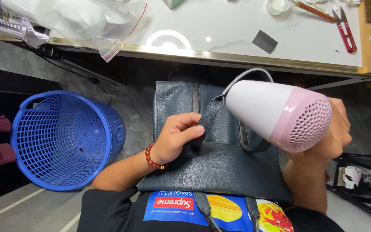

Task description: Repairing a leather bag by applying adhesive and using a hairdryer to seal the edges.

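Basket: a round blue plastic lattice basket (63,139) stands on the grey floor at far left, well apart from the work.

Left hand: the left hand (176,139), a red bead bracelet (152,157) at its wrist, lies on the dark grey pebbled-leather handbag (220,165). Its fingers (185,122) are curled together and, with the thumb, pinch the bag's grey leather strap (209,118) where the strap crosses the front panel.

Bag: it rests flat on the person's lap, below the edge of the bench (237,25), its top toward the bench and its bottom edge against the printed shirt.

Dryer: a white hair dryer with a pink perforated back end (280,114) hangs over the right half of the bag, its white nose toward the pinched strap and its grey cord looping up behind it.

Right hand: the right hand (336,133) is mostly hidden behind the dryer; it is wrapped round the handle, but how the fingers lie I cannot tell.

Bench top: clear plastic bags (104,21), a small dark square patch (264,41) and red-handled thread snips (346,32) lie on the white surface.

Step in hand: seemingly drying or warming the strap while it is held taut.

Next move: likely needs the nose kept on the strap, clear of the pinching fingers.
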